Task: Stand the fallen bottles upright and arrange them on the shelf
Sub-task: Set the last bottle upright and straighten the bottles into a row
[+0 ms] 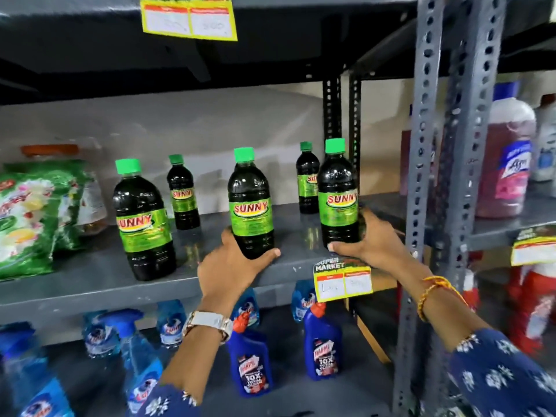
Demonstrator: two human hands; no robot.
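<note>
Several dark bottles with green caps and green "Sunny" labels stand upright on the grey metal shelf (99,275). My left hand (231,266) grips the base of the middle front bottle (250,203). My right hand (370,239) grips the base of the front right bottle (338,191). A third big bottle (141,221) stands free at the front left. Two smaller bottles stand behind: one at the back left (182,192), one at the back right (307,179). No bottle lies on its side in this view.
Green detergent bags (27,218) lean at the shelf's left end. A perforated steel upright (433,176) stands close to my right arm, with a pink jug (505,164) beyond it. A price tag (343,282) hangs from the shelf edge. Blue spray and cleaner bottles (251,362) fill the shelf below.
</note>
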